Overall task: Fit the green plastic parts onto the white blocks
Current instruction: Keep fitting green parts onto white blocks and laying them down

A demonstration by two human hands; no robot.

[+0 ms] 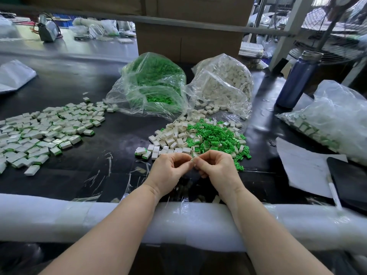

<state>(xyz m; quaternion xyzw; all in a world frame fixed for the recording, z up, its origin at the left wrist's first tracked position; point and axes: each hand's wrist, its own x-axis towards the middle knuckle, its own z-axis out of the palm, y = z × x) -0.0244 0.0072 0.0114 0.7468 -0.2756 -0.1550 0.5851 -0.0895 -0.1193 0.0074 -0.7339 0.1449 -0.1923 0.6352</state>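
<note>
Between two hands [170,169] [217,168], seemingly one white block [193,155] pinched.

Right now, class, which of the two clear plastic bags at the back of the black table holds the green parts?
The left clear plastic bag, full of green plastic parts; the right clear plastic bag beside it holds white blocks.

small piece [193,159] mostly hidden between fingertips, assembled pile [39,133] cut off left

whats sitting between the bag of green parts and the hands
In the head view, between the bag of green parts and the two hands, left hand and right hand, lies a loose pile of white blocks and green parts.
</note>
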